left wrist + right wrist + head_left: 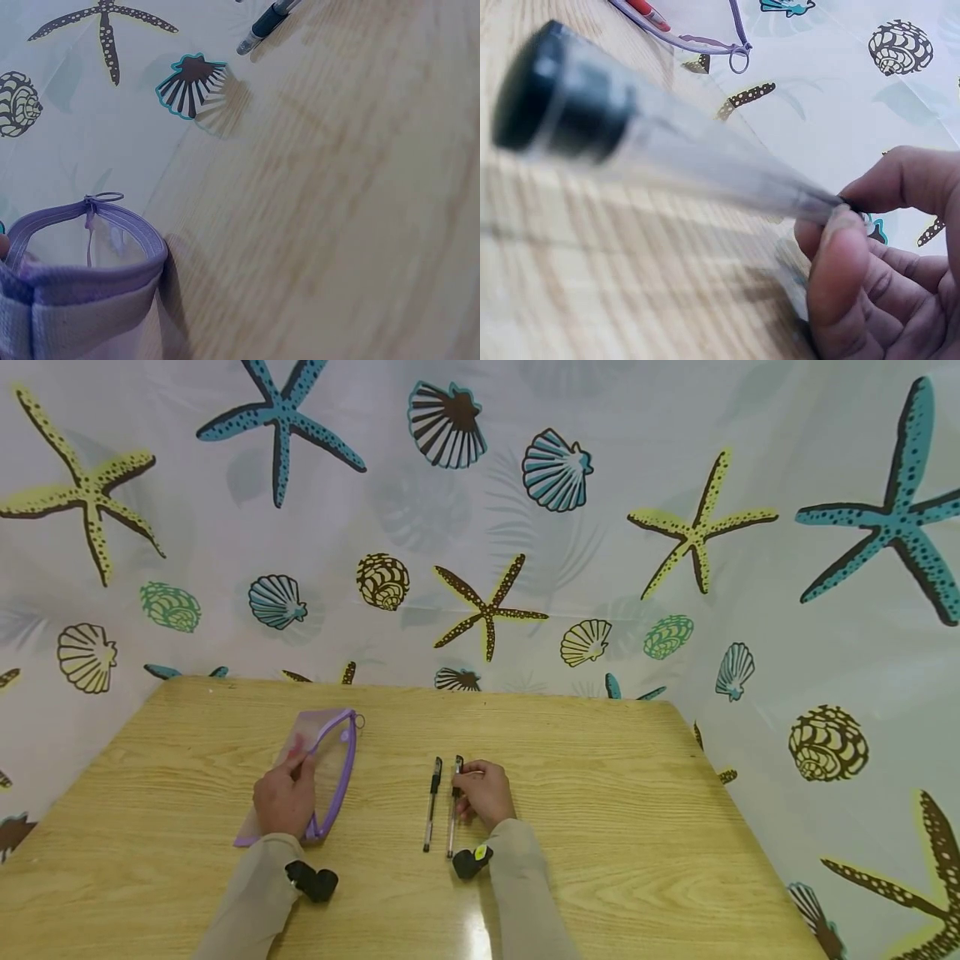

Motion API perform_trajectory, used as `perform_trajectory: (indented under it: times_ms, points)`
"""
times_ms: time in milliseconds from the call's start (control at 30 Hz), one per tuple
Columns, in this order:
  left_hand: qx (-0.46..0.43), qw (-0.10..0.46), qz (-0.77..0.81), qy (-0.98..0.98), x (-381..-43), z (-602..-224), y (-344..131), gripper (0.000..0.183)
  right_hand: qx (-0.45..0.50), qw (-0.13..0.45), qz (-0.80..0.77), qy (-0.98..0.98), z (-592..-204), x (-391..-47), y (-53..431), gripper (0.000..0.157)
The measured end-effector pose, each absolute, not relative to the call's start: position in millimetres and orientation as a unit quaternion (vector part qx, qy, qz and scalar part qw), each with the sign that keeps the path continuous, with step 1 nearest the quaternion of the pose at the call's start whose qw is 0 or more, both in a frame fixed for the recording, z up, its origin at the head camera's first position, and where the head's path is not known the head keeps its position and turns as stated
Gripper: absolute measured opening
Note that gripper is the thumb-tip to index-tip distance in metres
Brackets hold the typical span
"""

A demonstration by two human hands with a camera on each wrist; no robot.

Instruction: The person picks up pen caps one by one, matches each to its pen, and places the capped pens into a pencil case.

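My left hand point(285, 797) grips the edge of a see-through zip pouch point(343, 785) with purple trim, on the left of the table. In the left wrist view the pouch's purple zip opening point(154, 247) gapes, and only a fingertip shows at the left edge. Something red, like a pen point(651, 15), shows at the pouch in the right wrist view. With thumb and fingertips, my right hand point(486, 793) pinches a clear-barrelled black pen point(452, 827) near its capped end. Just left of it, a second black pen point(431, 810) lies on the table, nearly parallel.
The wood-grain table point(615, 827) runs back to a white curtain point(480, 527) printed with starfish and shells, which also hangs along both sides. A metal ring point(739, 60) hangs from the pouch's zip. Small black cameras point(313, 882) sit on both wrists.
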State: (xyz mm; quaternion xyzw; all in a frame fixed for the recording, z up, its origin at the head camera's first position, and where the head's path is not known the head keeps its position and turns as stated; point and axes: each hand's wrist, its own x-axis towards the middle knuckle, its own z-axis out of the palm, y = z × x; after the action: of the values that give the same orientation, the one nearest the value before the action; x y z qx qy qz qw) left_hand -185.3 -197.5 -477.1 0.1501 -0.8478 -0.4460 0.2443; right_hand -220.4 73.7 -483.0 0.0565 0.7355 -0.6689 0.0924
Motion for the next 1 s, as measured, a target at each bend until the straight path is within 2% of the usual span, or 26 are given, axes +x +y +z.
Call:
perform_trajectory:
  times_ms: [300, 567, 800, 1000]
  points:
    - [0.154, 0.235, -0.449, -0.848, -184, -476, -197, 0.035, 0.043, 0.094, -0.684, 0.722, -485, -222, 75, 0.029]
    - [0.154, 0.233, -0.450, -0.848, -184, -476, -196, 0.036, 0.020, 0.089, -0.701, 0.707, -461, -211, 73, 0.034]
    - [0.151, 0.237, -0.446, -0.850, -184, -476, -196, 0.035, 0.009, 0.075, -0.720, 0.690, -481, -222, 68, 0.035]
    - [0.150, 0.247, -0.441, -0.850, -185, -477, -196, 0.033, -0.008, 0.069, -0.723, 0.688, -484, -226, 60, 0.033]
